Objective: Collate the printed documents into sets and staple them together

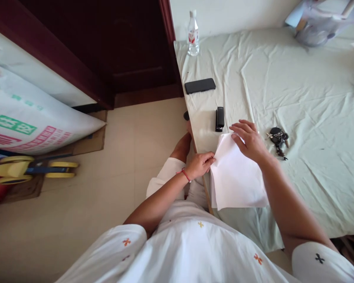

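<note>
A stack of white paper sheets [238, 177] lies at the near left edge of the cloth-covered table. My left hand [200, 164], with a red cord at the wrist, pinches the left edge of the sheets between thumb and fingers. Over the far edge of the stack, my right hand [248, 140] is held with its fingers extended and thumb apart, gripping nothing that I can see. Just beyond the sheets stands a small black stapler [220, 118]. To the right of my right hand is a bunch of keys [279, 139].
A black phone [200, 86] and a clear water bottle [193, 34] are farther back on the wrinkled pale tablecloth [318, 125]. A plastic bag of things [321, 27] sits at the back right. On the floor at left are a large white sack [41, 114] and a yellow-wheeled toy [11, 169].
</note>
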`<state>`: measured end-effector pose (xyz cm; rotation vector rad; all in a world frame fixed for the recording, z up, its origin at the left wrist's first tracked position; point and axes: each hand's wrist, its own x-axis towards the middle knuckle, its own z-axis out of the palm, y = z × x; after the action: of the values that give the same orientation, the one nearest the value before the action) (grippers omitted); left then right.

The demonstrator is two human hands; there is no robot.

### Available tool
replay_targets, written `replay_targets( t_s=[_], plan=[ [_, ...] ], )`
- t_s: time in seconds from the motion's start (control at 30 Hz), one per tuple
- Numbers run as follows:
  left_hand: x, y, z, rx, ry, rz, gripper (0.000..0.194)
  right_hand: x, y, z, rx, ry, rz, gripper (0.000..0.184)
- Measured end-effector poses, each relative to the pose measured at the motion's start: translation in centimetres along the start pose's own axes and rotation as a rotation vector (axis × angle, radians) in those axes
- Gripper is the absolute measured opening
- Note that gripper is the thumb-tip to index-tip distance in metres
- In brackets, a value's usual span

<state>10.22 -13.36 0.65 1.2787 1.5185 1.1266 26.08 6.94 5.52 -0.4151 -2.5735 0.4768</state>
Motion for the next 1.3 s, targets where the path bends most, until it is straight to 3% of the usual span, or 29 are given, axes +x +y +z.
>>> replay_targets(
  t_s=[0.13,0.3,0.47,0.6,0.77,1.0,1.3],
  plan=[
    [0.1,-0.1,0.5,-0.040,-0.030,-0.069,0.021,0.1,-0.3,-1.2,0.117,-0.102,0.008,0.035],
    [1.2,1.1,0.6,0.139,0.136,-0.136,0.006,0.2,-0.3,-1.2,0.029,-0.139,0.084,0.037],
    [3.6,3.3,0.0,0.255,0.244,-0.093,0.042,0.6,-0.3,-0.7,-0.045,-0.229,0.082,0.034],
    [5.5,4.1,-0.2,0.280,0.279,-0.056,0.033,1.1,-0.7,-0.3,-0.086,-0.277,0.039,0.032],
    [6.4,3.5,-0.3,0.206,0.337,-0.103,0.028,1.1,-0.5,0.1,-0.091,-0.274,0.056,0.031],
    [6.3,2.1,-0.2,0.201,0.309,-0.054,0.030,0.6,-0.1,1.2,-0.065,-0.290,0.066,0.029],
    [7.3,0.3,-0.7,0.149,0.361,-0.255,0.028,0.4,0.7,2.1,-0.139,-0.283,0.127,0.031]
  ],
)
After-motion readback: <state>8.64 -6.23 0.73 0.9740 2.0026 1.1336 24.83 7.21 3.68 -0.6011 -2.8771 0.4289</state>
